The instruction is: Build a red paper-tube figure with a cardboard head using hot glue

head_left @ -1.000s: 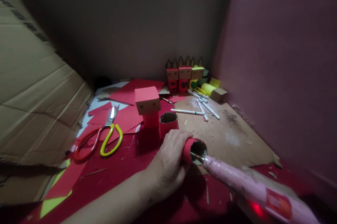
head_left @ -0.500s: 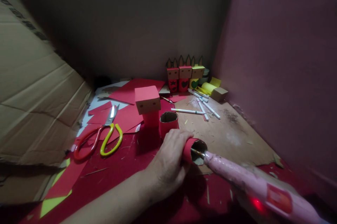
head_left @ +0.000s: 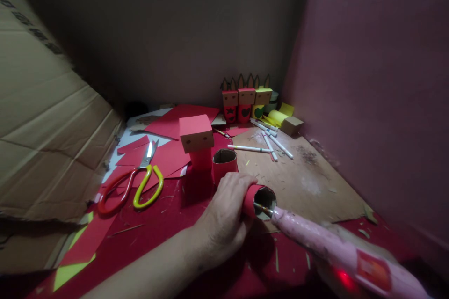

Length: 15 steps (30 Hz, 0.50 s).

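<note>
My left hand [head_left: 229, 215] is wrapped round a red paper-covered cardboard tube [head_left: 249, 200], tilted with its open end toward the right. In my right hand [head_left: 327, 270], mostly hidden and dim, is a pink hot glue gun [head_left: 315, 233] with a glowing red light. Its nozzle tip points into the tube's mouth, by the inner wall. Just beyond my left hand stands another red tube [head_left: 224, 162], open at the top. Left of that is a red figure with a box head [head_left: 196, 133] bearing two dark dots.
Scissors [head_left: 145, 163] with red and yellow handles lie on red paper sheets [head_left: 168, 156] at left. Several markers [head_left: 250, 149] rest on a cardboard sheet [head_left: 308, 186]. Three box-headed figures [head_left: 246, 102] stand at the back. A cardboard panel [head_left: 45, 116] leans in from the left.
The glue gun's nozzle has shifted very slightly downward within the tube's mouth, its body tilting a little. My left hand and the tube stay in place.
</note>
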Each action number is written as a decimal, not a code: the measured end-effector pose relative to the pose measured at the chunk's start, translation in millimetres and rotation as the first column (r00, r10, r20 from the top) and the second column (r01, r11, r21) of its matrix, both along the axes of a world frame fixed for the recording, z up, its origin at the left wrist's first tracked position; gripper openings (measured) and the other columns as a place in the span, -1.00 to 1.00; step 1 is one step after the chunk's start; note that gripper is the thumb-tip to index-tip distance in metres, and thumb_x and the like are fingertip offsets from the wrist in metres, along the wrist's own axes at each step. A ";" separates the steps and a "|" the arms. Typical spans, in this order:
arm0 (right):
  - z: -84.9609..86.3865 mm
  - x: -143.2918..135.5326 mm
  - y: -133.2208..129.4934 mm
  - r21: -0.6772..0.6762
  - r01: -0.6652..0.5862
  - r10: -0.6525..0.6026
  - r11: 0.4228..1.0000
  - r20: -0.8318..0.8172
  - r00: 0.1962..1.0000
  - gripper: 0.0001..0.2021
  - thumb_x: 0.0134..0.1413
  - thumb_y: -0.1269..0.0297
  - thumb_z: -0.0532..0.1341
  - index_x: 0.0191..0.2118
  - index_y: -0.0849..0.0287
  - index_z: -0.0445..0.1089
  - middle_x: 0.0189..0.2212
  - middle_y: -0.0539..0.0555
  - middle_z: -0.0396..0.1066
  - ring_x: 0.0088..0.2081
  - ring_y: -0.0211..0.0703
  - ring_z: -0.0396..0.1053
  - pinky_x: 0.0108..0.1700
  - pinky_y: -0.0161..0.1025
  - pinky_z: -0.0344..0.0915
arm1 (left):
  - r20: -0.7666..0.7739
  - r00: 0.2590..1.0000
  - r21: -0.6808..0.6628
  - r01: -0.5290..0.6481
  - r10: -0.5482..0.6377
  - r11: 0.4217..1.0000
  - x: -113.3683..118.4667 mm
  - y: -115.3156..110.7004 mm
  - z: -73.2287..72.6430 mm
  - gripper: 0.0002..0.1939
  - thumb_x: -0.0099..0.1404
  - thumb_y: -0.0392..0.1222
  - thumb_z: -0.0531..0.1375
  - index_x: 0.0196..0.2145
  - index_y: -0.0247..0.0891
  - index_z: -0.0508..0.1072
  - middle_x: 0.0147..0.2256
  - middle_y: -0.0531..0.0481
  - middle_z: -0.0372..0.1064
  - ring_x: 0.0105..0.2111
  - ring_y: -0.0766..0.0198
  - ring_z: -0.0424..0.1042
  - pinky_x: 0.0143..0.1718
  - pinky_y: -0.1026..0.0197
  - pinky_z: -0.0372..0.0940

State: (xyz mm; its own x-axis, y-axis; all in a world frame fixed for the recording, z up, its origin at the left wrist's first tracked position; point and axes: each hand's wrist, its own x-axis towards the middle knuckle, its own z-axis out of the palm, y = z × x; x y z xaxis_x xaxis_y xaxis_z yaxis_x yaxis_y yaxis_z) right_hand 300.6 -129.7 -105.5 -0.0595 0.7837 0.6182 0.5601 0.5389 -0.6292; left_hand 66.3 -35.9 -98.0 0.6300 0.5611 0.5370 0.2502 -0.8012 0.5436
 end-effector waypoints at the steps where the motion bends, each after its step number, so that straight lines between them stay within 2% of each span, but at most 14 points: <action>1: 0.6 -0.9 1.1 0.001 0.004 -0.004 1.000 0.000 1.000 -0.70 0.03 0.53 0.22 -0.20 -0.01 0.54 -0.41 0.02 0.51 -0.41 -0.08 0.51 -0.49 -0.26 0.50 | 0.004 1.000 0.003 0.000 0.000 1.000 0.2 -0.1 -0.3 -0.51 0.09 -0.51 0.12 -0.01 -0.27 0.19 -0.14 -0.10 0.23 -0.17 0.16 0.21 -0.11 0.07 0.21; 6: 7.1 -10.2 -0.2 -0.032 -0.008 0.008 0.999 0.016 1.000 -0.69 0.15 0.46 0.09 -0.17 0.05 0.55 -0.41 0.00 0.51 -0.33 -0.05 0.54 -0.48 -0.32 0.49 | 0.004 1.000 -0.003 -0.008 0.008 1.000 0.5 0.6 -0.1 -0.50 0.07 -0.53 0.11 -0.02 -0.26 0.19 -0.14 -0.10 0.24 -0.18 0.16 0.21 -0.11 0.06 0.22; 11: 2.9 -23.5 -14.8 0.012 0.019 -0.019 1.000 -0.006 1.000 -0.73 0.05 0.41 0.23 -0.15 -0.05 0.51 -0.34 -0.01 0.52 -0.23 -0.01 0.53 -0.38 -0.27 0.53 | 0.011 1.000 -0.016 -0.003 0.003 1.000 0.4 1.1 -0.1 -0.46 0.04 -0.54 0.10 -0.01 -0.25 0.19 -0.14 -0.11 0.23 -0.18 0.14 0.21 -0.12 0.05 0.22; 15: 1.6 -19.7 -10.8 -0.004 0.009 -0.009 1.000 0.006 1.000 -0.73 0.04 0.36 0.24 -0.12 -0.04 0.50 -0.26 0.01 0.53 -0.20 -0.02 0.52 -0.32 -0.26 0.54 | 0.013 1.000 -0.020 -0.004 0.005 1.000 -0.5 0.1 -2.0 -0.50 0.08 -0.52 0.09 -0.02 -0.25 0.19 -0.15 -0.10 0.23 -0.19 0.14 0.21 -0.12 0.04 0.23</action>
State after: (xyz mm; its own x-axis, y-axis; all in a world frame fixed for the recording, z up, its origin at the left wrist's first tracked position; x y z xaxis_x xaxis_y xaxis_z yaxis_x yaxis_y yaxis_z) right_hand 280.9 -140.5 -103.9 -0.0561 0.7867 0.6147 0.5687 0.5312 -0.6280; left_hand 65.8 -35.8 -99.9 0.6201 0.5747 0.5340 0.2463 -0.7889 0.5630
